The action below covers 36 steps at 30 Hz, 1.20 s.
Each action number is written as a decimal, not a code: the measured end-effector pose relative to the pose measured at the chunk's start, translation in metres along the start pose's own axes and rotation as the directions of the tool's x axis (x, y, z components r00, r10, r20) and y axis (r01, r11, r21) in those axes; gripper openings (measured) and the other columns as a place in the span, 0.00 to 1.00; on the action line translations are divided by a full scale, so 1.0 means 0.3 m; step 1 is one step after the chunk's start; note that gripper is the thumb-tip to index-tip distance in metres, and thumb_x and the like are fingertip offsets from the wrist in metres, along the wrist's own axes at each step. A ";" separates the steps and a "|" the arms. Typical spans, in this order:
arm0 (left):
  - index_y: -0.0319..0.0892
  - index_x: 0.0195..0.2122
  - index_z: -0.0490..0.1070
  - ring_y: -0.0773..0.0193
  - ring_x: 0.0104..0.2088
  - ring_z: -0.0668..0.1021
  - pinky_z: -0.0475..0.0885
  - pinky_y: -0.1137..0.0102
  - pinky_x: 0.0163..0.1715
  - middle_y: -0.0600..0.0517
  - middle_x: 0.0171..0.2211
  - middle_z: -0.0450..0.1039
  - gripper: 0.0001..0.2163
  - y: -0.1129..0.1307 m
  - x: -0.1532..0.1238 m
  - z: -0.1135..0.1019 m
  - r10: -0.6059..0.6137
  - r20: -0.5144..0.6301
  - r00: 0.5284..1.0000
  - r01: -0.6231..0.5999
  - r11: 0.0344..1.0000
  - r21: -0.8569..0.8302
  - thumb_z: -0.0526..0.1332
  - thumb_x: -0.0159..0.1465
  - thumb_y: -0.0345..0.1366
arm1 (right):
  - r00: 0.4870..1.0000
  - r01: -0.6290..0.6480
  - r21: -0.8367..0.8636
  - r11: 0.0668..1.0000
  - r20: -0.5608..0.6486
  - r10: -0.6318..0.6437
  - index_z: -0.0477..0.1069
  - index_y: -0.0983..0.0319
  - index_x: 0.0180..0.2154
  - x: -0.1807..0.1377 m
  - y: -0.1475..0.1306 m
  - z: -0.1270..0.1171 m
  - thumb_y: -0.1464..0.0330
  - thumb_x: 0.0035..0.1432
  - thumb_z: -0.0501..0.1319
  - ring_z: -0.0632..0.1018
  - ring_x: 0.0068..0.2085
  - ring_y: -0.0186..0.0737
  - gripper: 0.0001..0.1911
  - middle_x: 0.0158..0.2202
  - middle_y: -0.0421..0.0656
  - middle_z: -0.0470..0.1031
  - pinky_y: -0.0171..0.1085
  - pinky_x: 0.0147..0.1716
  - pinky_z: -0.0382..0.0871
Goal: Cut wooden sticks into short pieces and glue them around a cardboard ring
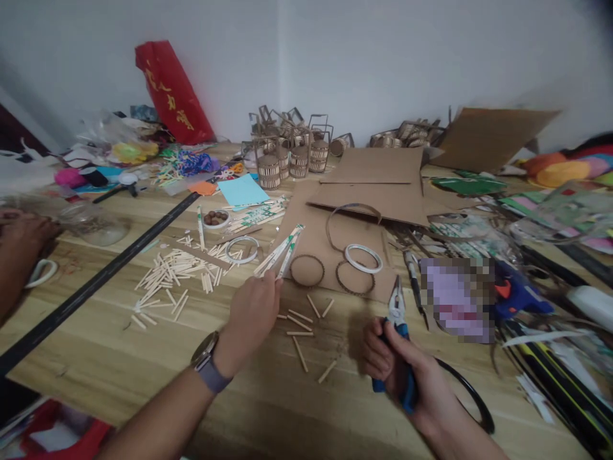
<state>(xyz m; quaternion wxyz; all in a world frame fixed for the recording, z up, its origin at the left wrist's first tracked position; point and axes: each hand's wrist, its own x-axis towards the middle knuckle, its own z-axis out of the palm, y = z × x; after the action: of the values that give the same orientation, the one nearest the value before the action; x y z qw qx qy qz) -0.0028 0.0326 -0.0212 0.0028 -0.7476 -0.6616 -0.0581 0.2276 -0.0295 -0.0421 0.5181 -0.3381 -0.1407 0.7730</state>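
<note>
Head view: the left hand [253,310], with a grey-strapped wristwatch [207,352] on its wrist, has its grip closed on the near end of a bundle of thin pale sticks in green-printed paper sleeves [283,251]. The bundle slants up and away over a flat brown cardboard sheet [316,233]. The right hand [400,370] has its grip closed around blue-handled steel pliers [396,308], nose pointing away, just above the light wooden surface [119,364]. Short cut wooden sticks [301,322] lie scattered on the surface between the two hands. Two brown cardboard rings [307,271] and a white tape ring [364,258] lie on the sheet just beyond. A larger heap of pale cut sticks [172,275] lies to the left, beside a long black bar [105,275]. Another person's hand [19,236] rests at the far left edge.
</note>
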 end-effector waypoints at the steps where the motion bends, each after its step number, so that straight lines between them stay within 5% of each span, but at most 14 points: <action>1: 0.38 0.39 0.67 0.52 0.35 0.76 0.64 0.67 0.30 0.41 0.31 0.74 0.15 0.000 0.001 0.007 -0.002 0.013 1.000 0.002 0.999 0.048 0.43 0.70 0.38 | 1.000 -0.001 -0.034 0.999 0.000 0.001 0.69 0.62 0.27 -0.003 0.012 0.004 0.62 0.48 0.70 0.58 0.20 0.27 0.13 0.19 0.33 0.56 0.29 0.18 0.55; 6: 0.35 0.40 0.69 0.49 0.37 0.78 0.65 0.66 0.30 0.38 0.32 0.76 0.13 0.001 0.019 0.031 -0.086 0.103 0.991 0.080 0.995 0.059 0.53 0.66 0.41 | 0.999 -0.032 -0.073 0.997 0.002 0.032 0.67 0.62 0.27 -0.001 0.050 0.012 0.63 0.47 0.70 0.61 0.21 0.29 0.14 0.20 0.33 0.58 0.31 0.20 0.56; 11: 0.39 0.30 0.71 0.57 0.34 0.77 0.61 0.69 0.30 0.43 0.33 0.76 0.15 -0.029 0.054 0.006 -0.023 0.233 0.972 0.045 0.995 -0.091 0.49 0.67 0.37 | 1.000 0.026 -0.129 0.991 0.019 -0.024 0.67 0.62 0.27 0.005 0.044 0.011 0.63 0.46 0.71 0.61 0.21 0.29 0.15 0.20 0.32 0.57 0.31 0.21 0.56; 17: 0.42 0.26 0.63 0.63 0.25 0.69 0.54 0.70 0.26 0.52 0.22 0.67 0.16 0.011 -0.041 -0.098 0.060 0.082 0.995 -0.026 0.934 -0.356 0.45 0.68 0.39 | 0.983 0.178 -0.315 0.932 0.013 -0.183 0.73 0.63 0.31 -0.011 0.038 0.017 0.59 0.46 0.71 0.65 0.23 0.31 0.16 0.20 0.34 0.61 0.32 0.23 0.59; 19: 0.43 0.24 0.61 0.65 0.23 0.66 0.52 0.70 0.24 0.55 0.20 0.63 0.18 0.052 -0.098 -0.107 0.167 0.112 0.980 -0.081 0.838 -0.540 0.45 0.69 0.44 | 0.957 0.256 -0.396 0.882 -0.024 -0.288 0.74 0.63 0.35 -0.007 0.032 0.011 0.58 0.46 0.71 0.68 0.26 0.33 0.18 0.21 0.36 0.65 0.32 0.25 0.62; 22: 0.42 0.24 0.63 0.66 0.23 0.67 0.52 0.70 0.24 0.55 0.21 0.65 0.20 0.113 -0.170 -0.085 0.406 0.218 0.888 -0.163 0.720 -0.675 0.44 0.69 0.45 | 0.888 0.383 -0.414 0.825 -0.082 -0.453 0.75 0.61 0.37 0.007 0.009 -0.002 0.56 0.46 0.70 0.69 0.28 0.34 0.20 0.23 0.37 0.68 0.32 0.27 0.64; 27: 0.43 0.28 0.68 0.62 0.27 0.70 0.51 0.68 0.26 0.50 0.26 0.72 0.19 0.171 -0.221 -0.034 0.502 0.209 0.839 -0.286 0.734 -0.616 0.44 0.69 0.43 | 0.751 0.461 -0.406 0.789 -0.295 -0.590 0.75 0.62 0.30 0.026 -0.053 -0.018 0.53 0.37 0.73 0.66 0.23 0.29 0.23 0.20 0.34 0.66 0.28 0.20 0.60; 30: 0.43 0.29 0.69 0.60 0.26 0.71 0.51 0.67 0.25 0.49 0.26 0.73 0.20 0.191 -0.220 -0.025 0.515 0.213 0.831 -0.292 0.728 -0.620 0.43 0.69 0.44 | 0.712 0.476 -0.395 0.786 -0.352 -0.608 0.74 0.61 0.28 0.028 -0.069 -0.024 0.52 0.34 0.74 0.66 0.22 0.29 0.23 0.20 0.34 0.67 0.28 0.19 0.60; 33: 0.43 0.26 0.68 0.61 0.25 0.70 0.50 0.67 0.24 0.49 0.24 0.71 0.21 0.214 -0.213 -0.018 0.496 0.216 0.841 -0.254 0.714 -0.652 0.43 0.69 0.44 | 0.717 0.444 -0.449 0.776 -0.342 -0.608 0.71 0.61 0.25 0.027 -0.039 -0.025 0.52 0.36 0.73 0.66 0.21 0.30 0.22 0.19 0.34 0.67 0.29 0.18 0.60; 36: 0.43 0.23 0.66 0.62 0.23 0.68 0.51 0.67 0.24 0.51 0.21 0.68 0.22 0.241 -0.210 -0.005 0.454 0.242 0.858 -0.171 0.695 -0.698 0.42 0.69 0.45 | 0.795 0.328 -0.517 0.791 -0.301 -0.527 0.66 0.61 0.22 0.018 0.032 -0.021 0.49 0.42 0.69 0.61 0.17 0.29 0.23 0.15 0.33 0.62 0.30 0.15 0.53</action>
<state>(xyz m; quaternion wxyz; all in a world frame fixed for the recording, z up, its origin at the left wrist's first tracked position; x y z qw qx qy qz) 0.0612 -0.0387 -0.0202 -0.3824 -0.7994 -0.4443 -0.1317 0.2239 -0.0295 -0.0542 0.6112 -0.5654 -0.2678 0.4849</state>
